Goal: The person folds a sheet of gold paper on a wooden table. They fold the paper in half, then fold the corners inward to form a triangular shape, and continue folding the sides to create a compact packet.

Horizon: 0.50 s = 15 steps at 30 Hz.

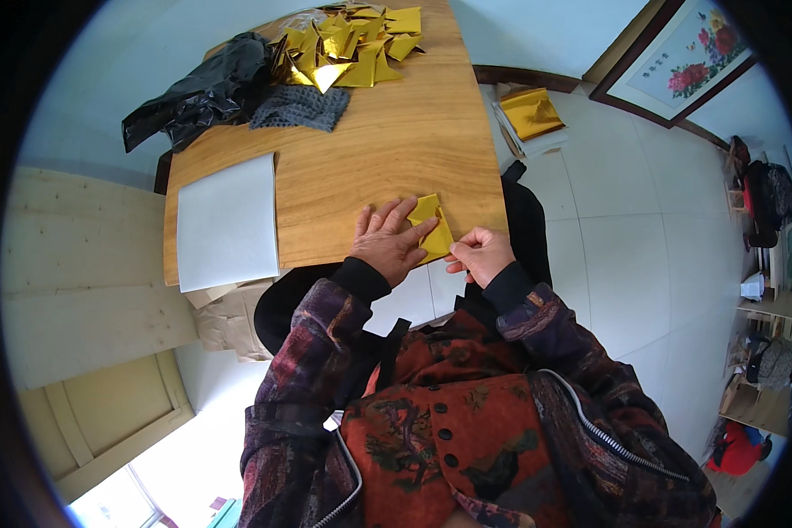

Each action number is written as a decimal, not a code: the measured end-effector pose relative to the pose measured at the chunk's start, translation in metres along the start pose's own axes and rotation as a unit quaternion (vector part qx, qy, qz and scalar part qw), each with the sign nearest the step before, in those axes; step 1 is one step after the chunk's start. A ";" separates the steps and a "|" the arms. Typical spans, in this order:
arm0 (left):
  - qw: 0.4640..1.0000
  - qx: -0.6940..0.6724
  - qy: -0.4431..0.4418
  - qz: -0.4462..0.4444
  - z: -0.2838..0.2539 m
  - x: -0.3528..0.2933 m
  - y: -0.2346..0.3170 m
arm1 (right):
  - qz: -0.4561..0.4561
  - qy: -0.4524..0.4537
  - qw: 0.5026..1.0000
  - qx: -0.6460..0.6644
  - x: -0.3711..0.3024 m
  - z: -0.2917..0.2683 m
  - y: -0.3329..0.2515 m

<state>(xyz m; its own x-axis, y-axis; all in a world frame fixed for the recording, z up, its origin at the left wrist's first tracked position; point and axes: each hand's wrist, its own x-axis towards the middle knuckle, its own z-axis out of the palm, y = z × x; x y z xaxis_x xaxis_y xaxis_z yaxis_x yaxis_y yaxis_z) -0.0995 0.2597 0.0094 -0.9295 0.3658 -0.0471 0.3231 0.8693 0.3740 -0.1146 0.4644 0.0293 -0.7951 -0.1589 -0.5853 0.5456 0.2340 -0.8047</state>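
A sheet of shiny gold foil paper [430, 231], folded small, lies at the near right edge of the wooden table [396, 132]. My left hand [389, 236] rests flat on the paper's left part, fingers spread and pressing it to the tabletop. At the paper's lower right corner, my right hand [484, 255] pinches the edge between thumb and fingers. Toward the far end of the table sits a heap of folded gold foil pieces [343, 48].
Left of the heap are a black plastic bag [204, 92] and a dark grey cloth [301, 108]. A pale grey sheet [227, 220] lies at the table's left. On the tiled floor to the right sits a stack of gold paper [533, 114]; a framed flower picture [678, 57] stands beyond.
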 end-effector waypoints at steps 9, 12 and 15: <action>1.000 -0.003 -0.008 0.002 -0.003 0.000 0.000 | -0.035 0.033 0.997 0.064 -0.001 0.008 0.008; 1.000 -0.001 -0.010 0.002 -0.006 0.000 0.001 | -0.044 0.032 0.997 0.050 0.003 0.008 0.012; 1.000 -0.006 -0.022 -0.001 -0.007 0.001 0.001 | -0.069 0.011 0.997 0.031 0.006 0.008 0.012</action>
<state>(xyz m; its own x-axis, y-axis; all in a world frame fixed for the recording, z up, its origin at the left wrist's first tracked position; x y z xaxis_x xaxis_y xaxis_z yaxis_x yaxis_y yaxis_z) -0.1014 0.2584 0.0167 -0.9211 0.3793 -0.0882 0.3198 0.8660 0.3845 -0.1104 0.4586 0.0158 -0.8695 -0.1634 -0.4661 0.4449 0.1505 -0.8828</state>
